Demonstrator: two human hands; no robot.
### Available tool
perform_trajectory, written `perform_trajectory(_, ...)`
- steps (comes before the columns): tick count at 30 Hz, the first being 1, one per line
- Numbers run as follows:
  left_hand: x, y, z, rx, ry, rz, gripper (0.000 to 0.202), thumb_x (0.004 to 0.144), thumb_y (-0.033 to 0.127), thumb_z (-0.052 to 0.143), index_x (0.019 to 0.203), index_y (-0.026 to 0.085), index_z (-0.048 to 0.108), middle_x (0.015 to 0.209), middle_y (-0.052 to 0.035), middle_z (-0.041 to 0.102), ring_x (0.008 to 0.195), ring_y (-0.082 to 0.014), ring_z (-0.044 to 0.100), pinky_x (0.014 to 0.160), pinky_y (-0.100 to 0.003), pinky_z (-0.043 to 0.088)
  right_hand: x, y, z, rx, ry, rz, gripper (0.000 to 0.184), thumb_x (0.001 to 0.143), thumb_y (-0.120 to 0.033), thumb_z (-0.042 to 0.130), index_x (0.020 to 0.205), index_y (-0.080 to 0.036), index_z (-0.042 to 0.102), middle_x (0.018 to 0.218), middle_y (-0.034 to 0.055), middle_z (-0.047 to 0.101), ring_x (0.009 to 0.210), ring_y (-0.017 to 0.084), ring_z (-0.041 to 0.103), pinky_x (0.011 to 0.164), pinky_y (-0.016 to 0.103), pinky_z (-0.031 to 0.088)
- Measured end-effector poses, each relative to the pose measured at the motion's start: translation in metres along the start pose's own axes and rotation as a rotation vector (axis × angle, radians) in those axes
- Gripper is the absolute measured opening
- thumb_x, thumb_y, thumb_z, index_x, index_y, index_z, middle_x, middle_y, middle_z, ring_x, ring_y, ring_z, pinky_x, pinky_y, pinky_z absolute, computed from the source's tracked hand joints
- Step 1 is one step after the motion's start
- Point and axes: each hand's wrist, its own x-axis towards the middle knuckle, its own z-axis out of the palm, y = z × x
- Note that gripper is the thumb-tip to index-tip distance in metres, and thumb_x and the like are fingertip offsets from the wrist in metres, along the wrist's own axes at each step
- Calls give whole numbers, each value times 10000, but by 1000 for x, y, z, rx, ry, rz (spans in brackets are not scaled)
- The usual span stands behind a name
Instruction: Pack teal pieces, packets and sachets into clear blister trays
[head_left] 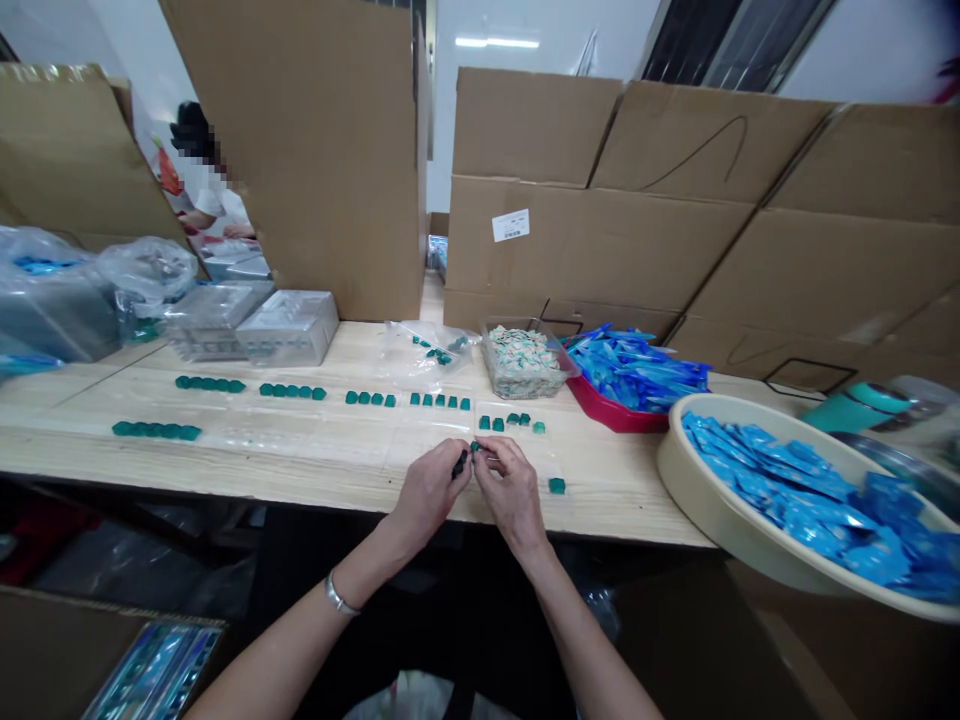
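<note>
Near the table's front edge my two hands meet, fingertips almost touching. My left hand (433, 488) is closed around a small dark object (460, 463), whose kind I cannot make out. Thumb and fingers of my right hand (513, 492) pinch a small green piece (475, 448); most of it is hidden. Just beyond the hands lie several loose green pieces (499, 424), and a single green piece (556, 486) sits to the right. Further left, similar pieces stand in short rows, such as the green row (292, 392) and the front row (157, 431).
Behind the rows are a plastic bag (390, 355) with green pieces and a clear tub (525, 390) of small pale pieces. To the right stand a red tray (615, 412) and a cream basin (679, 470), both holding blue packets. Cardboard panels (585, 240) wall the back; a person (217, 200) works beyond.
</note>
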Motion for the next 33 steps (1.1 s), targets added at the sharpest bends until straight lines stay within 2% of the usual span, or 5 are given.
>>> perform_trajectory(13,-3,-5,-1,912,-63,303,155,887,230,370,869,177,515,795,-36,577,746,-162,565,673,-268,445,-2,8,3,-69,25,48,236,775,-191,513,988,-164,612,876,62,637,705,139,620,646,266,540)
perform_trajectory(18,-5,-11,-3,860,-4,279,164,895,240,360,917,179,511,818,-40,590,768,-158,575,685,-266,452,-3,7,6,-203,73,-33,239,738,-106,464,907,-165,621,799,31,621,592,111,568,607,247,512)
perform_trajectory(24,-10,-19,-4,657,-33,239,177,879,285,420,1006,191,501,888,-37,628,793,-151,604,708,-263,468,-12,4,9,-252,75,-95,307,790,-118,439,1050,-186,586,894,58,613,730,145,586,704,283,512)
perform_trajectory(30,-18,-23,1,839,-34,357,159,872,217,424,1003,173,503,881,-56,613,829,-171,593,714,-274,468,-25,-3,-13,-150,-140,-11,329,803,-195,524,1127,-227,569,980,51,589,723,125,579,650,252,521)
perform_trajectory(33,-23,-23,12,942,-91,442,150,865,203,440,989,172,519,848,-54,615,805,-173,589,694,-270,470,-28,-7,-31,-122,-111,70,233,807,-257,561,1023,-214,636,907,47,618,722,129,583,645,250,510)
